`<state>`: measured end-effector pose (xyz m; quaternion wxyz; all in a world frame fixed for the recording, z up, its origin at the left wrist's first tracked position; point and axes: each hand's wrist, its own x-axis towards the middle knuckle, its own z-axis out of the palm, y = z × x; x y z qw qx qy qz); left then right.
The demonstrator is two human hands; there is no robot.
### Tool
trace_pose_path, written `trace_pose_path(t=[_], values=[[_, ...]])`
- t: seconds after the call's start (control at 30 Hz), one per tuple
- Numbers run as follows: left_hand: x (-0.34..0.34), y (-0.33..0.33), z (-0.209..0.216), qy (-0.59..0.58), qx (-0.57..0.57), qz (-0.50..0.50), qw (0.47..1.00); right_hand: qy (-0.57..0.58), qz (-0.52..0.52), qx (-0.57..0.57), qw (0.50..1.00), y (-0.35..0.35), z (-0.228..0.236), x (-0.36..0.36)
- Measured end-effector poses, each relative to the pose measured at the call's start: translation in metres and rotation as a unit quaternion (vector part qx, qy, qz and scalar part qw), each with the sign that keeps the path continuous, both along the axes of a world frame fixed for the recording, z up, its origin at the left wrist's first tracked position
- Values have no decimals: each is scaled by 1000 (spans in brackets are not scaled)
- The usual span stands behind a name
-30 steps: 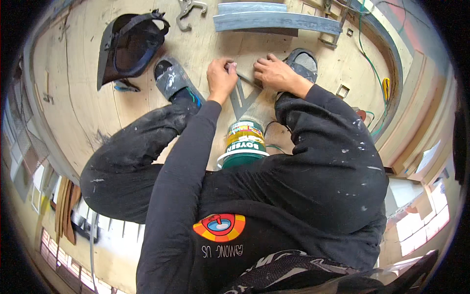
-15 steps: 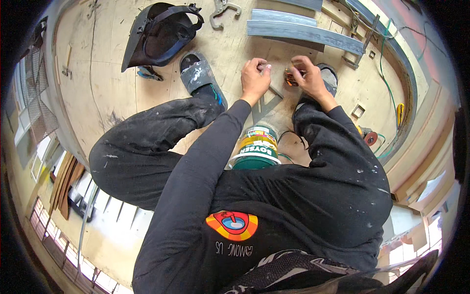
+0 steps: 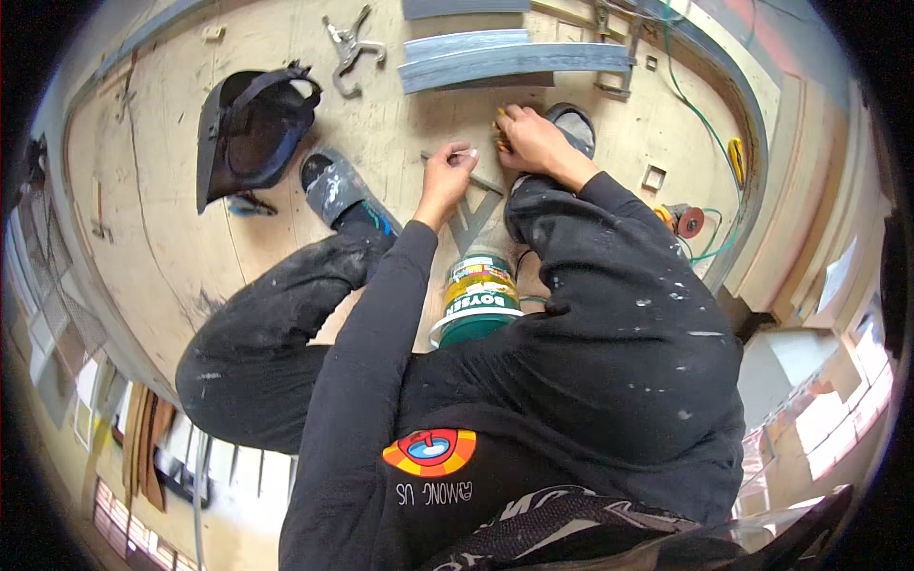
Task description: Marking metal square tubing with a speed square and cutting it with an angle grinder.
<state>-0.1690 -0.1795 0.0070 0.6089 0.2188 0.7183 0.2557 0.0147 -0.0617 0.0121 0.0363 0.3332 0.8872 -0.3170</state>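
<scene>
My left hand point(image 3: 444, 179) is closed in a pinch on a small whitish piece point(image 3: 464, 152), too small to name surely. Beside it, my right hand point(image 3: 535, 141) curls its fingers over a small yellow-and-dark object point(image 3: 501, 143), mostly hidden by the hand, next to my right sandal point(image 3: 572, 128). Below the hands, a flat grey metal angle piece point(image 3: 473, 221) lies on the wooden board, partly covered by my left hand. Between my legs stands a paint bucket point(image 3: 481, 300) with a green and yellow label.
Grey metal bars point(image 3: 514, 63) lie ahead, near a bar clamp point(image 3: 617, 81). A locking clamp point(image 3: 352, 48), black welding mask point(image 3: 249, 133) and pliers point(image 3: 251, 205) are at left. On the right are a small square metal frame point(image 3: 654, 177), an angle grinder point(image 3: 682, 221) and a green cord point(image 3: 700, 119).
The view has shifted, so the scene sits further left. My right hand has gone from a raised, loose pinch beside the small object to fingers closed over it. My left hand keeps its pinch.
</scene>
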Motion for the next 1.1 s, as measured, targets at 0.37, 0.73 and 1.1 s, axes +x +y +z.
trace_pose_path(t=[0.37, 0.73, 1.1], values=[[29, 50, 49, -166, 49, 82, 982, 252, -111, -182, 944, 26, 18, 33], [11, 68, 59, -192, 172, 186, 948, 264, -7, 51, 963, 38, 52, -9], [-79, 88, 30, 229, 165, 170, 944, 60, -139, 192, 970, 102, 63, 65]])
